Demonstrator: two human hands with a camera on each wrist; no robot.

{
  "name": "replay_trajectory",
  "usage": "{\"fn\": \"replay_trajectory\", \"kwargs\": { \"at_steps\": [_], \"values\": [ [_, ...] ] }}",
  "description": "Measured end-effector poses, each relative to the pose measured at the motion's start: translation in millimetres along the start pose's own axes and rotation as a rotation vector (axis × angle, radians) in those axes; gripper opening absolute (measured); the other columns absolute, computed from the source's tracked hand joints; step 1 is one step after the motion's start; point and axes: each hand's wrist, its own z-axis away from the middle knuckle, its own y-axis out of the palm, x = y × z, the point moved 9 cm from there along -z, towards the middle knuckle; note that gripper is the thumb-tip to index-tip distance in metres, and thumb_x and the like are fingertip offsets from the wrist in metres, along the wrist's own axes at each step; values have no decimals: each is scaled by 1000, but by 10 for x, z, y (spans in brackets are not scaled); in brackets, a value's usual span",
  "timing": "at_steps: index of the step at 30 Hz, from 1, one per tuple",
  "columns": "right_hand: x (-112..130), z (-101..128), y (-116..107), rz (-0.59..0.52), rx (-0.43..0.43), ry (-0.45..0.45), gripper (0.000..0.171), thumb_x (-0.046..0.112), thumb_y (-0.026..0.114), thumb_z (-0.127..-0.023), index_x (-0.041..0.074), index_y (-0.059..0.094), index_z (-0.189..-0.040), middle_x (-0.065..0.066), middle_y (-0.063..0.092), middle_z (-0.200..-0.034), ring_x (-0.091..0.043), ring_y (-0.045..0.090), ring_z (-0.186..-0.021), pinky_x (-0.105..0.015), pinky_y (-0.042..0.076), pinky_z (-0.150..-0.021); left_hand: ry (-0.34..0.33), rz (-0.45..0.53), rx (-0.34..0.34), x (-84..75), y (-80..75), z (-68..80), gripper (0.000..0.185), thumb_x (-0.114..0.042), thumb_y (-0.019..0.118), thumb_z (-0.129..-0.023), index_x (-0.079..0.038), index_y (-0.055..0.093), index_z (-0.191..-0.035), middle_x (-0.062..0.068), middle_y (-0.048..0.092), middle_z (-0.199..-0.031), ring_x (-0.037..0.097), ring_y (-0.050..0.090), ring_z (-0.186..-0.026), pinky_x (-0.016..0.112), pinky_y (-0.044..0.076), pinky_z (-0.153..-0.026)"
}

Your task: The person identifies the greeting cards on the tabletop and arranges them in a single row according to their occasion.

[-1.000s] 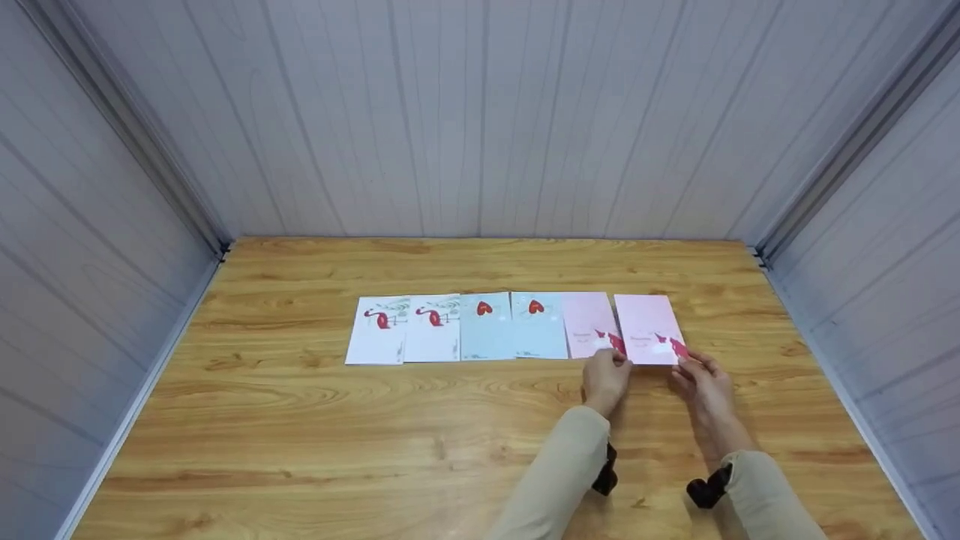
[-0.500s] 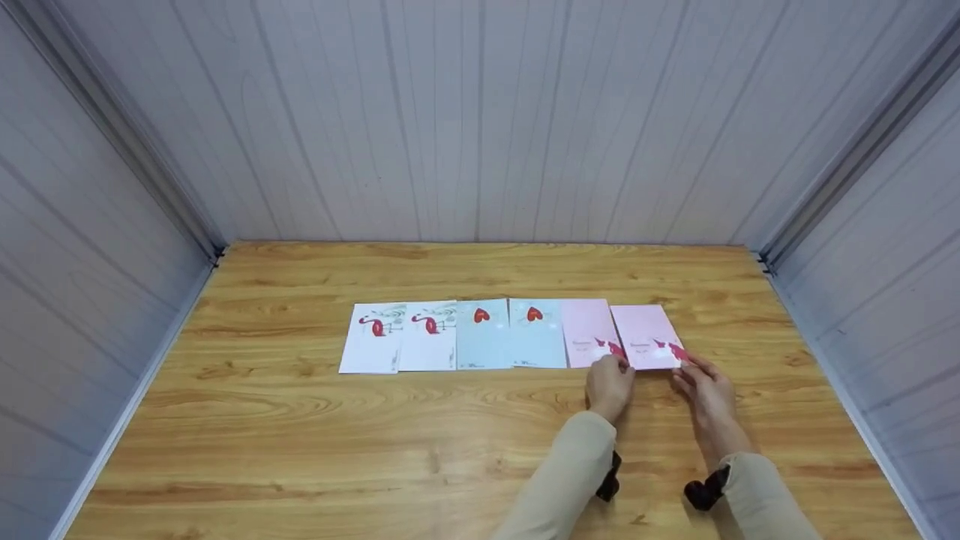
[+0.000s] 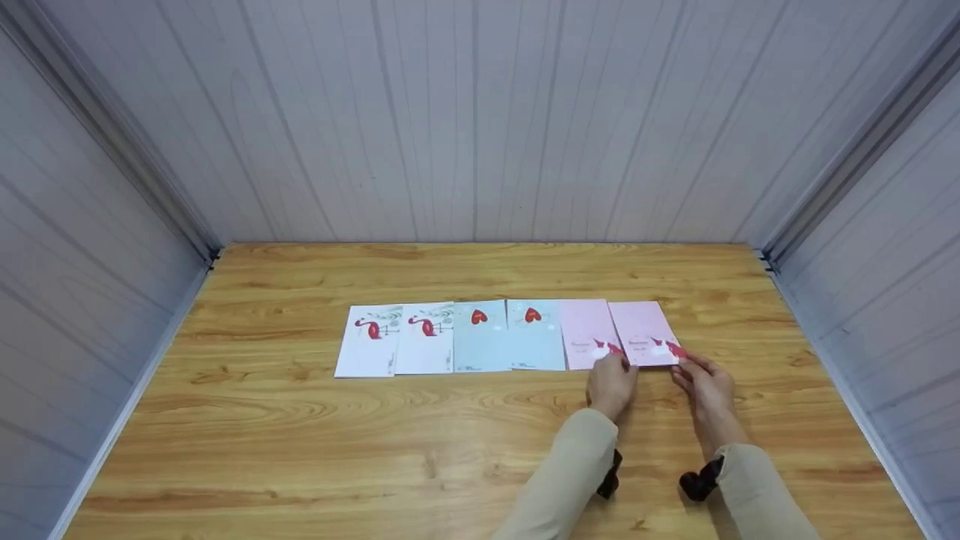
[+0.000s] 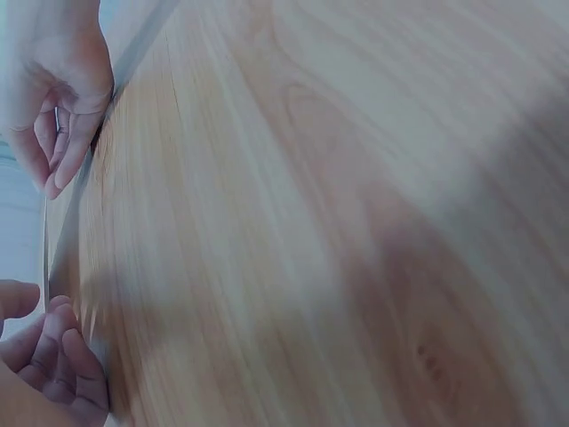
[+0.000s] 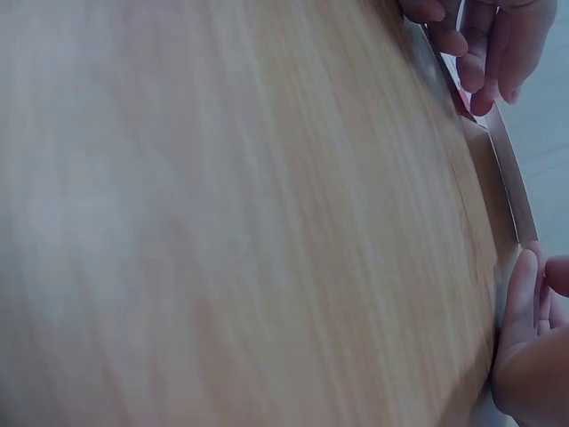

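Note:
In the head view the rightmost pink card (image 3: 643,330) with a red-pink print lies at the row's right end. My left hand (image 3: 612,384) pinches its lower left corner, near the other pink card (image 3: 585,326). At the lower right corner, my right hand (image 3: 709,386) grips the same card between thumb and fingers. Both wrist views show the held card edge-on as a thin strip (image 4: 46,240), its near edge slightly off the table. The left hand's fingers hide part of the neighbouring pink card's lower right corner.
Leftward, the row continues with two pale blue heart cards (image 3: 480,345) (image 3: 536,345) and two white flamingo cards (image 3: 366,356) (image 3: 425,352). They lie side by side on the wooden table (image 3: 337,450). Pale panels (image 3: 480,135) wall the back and both sides.
The rightmost pink card has shifted left, narrowing the gap to its neighbour, and lately slightly away from me. Both hands keep their hold. The head view has shifted a little.

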Motion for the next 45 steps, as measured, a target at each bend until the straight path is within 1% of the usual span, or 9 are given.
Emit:
{"fn": "replay_trajectory", "kwargs": {
  "at_steps": [9, 16, 23, 27, 29, 31, 34, 39, 45],
  "values": [
    [9, 15, -10, 82, -38, 4, 41, 2, 55, -85, -2, 43, -124, -2, 58, -84, -9, 60, -73, -23, 46, -73, -48, -29, 87, 20, 49, 10, 17, -22, 60, -82, -15, 56, -67, -6, 41, -56, 8, 39, -50, 24, 32, -45],
    [16, 23, -12, 142, -21, 2, 45, 5, 53, -87, -2, 39, -129, -5, 56, -93, -9, 60, -76, -22, 46, -73, -19, -29, 89, -1, 44, 12, 20, -20, 59, -81, -15, 53, -64, -6, 41, -55, 8, 38, -50, 24, 31, -45],
    [47, 35, 16, 144, 21, -52, 45, 3, 51, -87, -7, 37, -128, -3, 60, -81, -9, 61, -73, -21, 46, -71, 80, -59, 37, -54, 3, 20, 22, -15, 60, -78, -13, 48, -60, -6, 39, -55, 9, 37, -50, 24, 31, -44],
    [38, 30, 2, 165, 7, -19, 45, 5, 52, -87, -5, 38, -129, -6, 60, -87, -11, 61, -76, -22, 46, -72, 73, -44, 55, -33, 11, 17, 14, -15, 60, -79, -10, 54, -67, -4, 45, -60, 10, 42, -55, 25, 37, -49],
    [41, 29, 2, 172, 5, -14, 46, 5, 53, -87, -4, 38, -129, -7, 59, -90, -11, 61, -78, -22, 45, -73, 74, -31, 68, -29, 20, 12, 8, -15, 60, -79, -8, 61, -76, -4, 51, -66, 10, 46, -60, 25, 41, -56],
    [40, 22, 6, 177, 3, -5, 45, 7, 53, -87, -3, 38, -129, -7, 58, -92, -12, 61, -79, -22, 45, -73, 78, -7, 84, -27, 24, 6, 12, -16, 60, -80, -7, 64, -87, -3, 56, -73, 9, 48, -65, 25, 43, -61],
    [44, 4, 11, 166, 3, -6, 45, 7, 52, -88, -3, 37, -129, -7, 58, -92, -12, 60, -80, -22, 45, -74, 102, 21, 112, -49, 18, -2, 20, -17, 60, -81, -6, 64, -97, -4, 58, -76, 8, 49, -65, 23, 43, -63],
    [69, -7, -8, 149, 8, -34, 43, 5, 49, -88, -4, 36, -129, -7, 57, -90, -11, 60, -79, -23, 45, -74, 196, 34, 141, -127, -46, 1, 18, -16, 58, -83, -6, 65, -96, -7, 52, -69, 5, 46, -61, 19, 40, -56],
    [185, -30, -81, 192, -24, -128, 38, 3, 50, -87, -6, 42, -123, -8, 56, -88, -12, 60, -75, -24, 47, -69, 320, -20, 128, -207, -286, -53, 14, -18, 58, -84, -9, 65, -93, -9, 52, -74, 3, 47, -68, 17, 39, -61]
  ]
}}
